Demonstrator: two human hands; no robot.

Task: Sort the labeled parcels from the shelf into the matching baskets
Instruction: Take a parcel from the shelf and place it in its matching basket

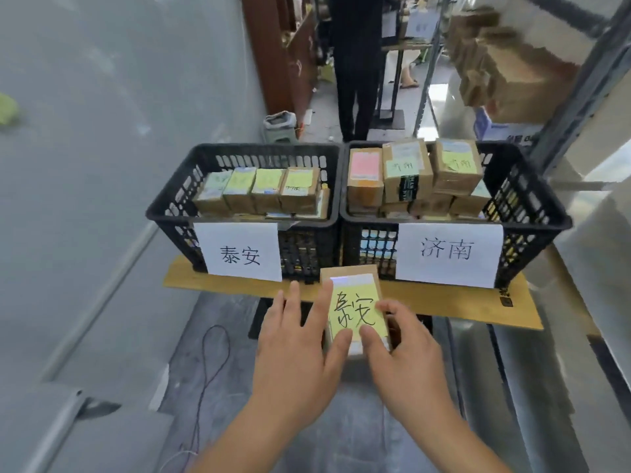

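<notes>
Two hands on one small cardboard parcel [355,312], held low and in front of the baskets, above the near edge of the cardboard sheet [444,298] beneath them. Left hand [300,349]: fingers straight and slightly fanned, index laid along the parcel's left edge, thumb tip pressed on the lower part of its yellow label [356,310]; middle and ring fingers clear of the box, pointing toward the baskets. Right hand [406,349]: fingers curled round the parcel's right side, index tip on the label's right edge, thumb tip on the label's lower corner, just beside the left thumb. Remaining right fingers tucked behind the box, hidden. Label handwritten in black, facing up, tilted slightly.

Beyond, side by side and touching: left basket [170,206], black plastic, paper sign [239,252] reading 泰安, with a row of yellow-labelled boxes [263,189] inside. Right basket [532,206], sign [447,254] reading 济南, stacked higher with boxes [406,172], one pink-labelled. Metal shelf [587,83] at right, blurred cartons on it. Another person's dark-clothed legs [355,70] standing behind the baskets.
</notes>
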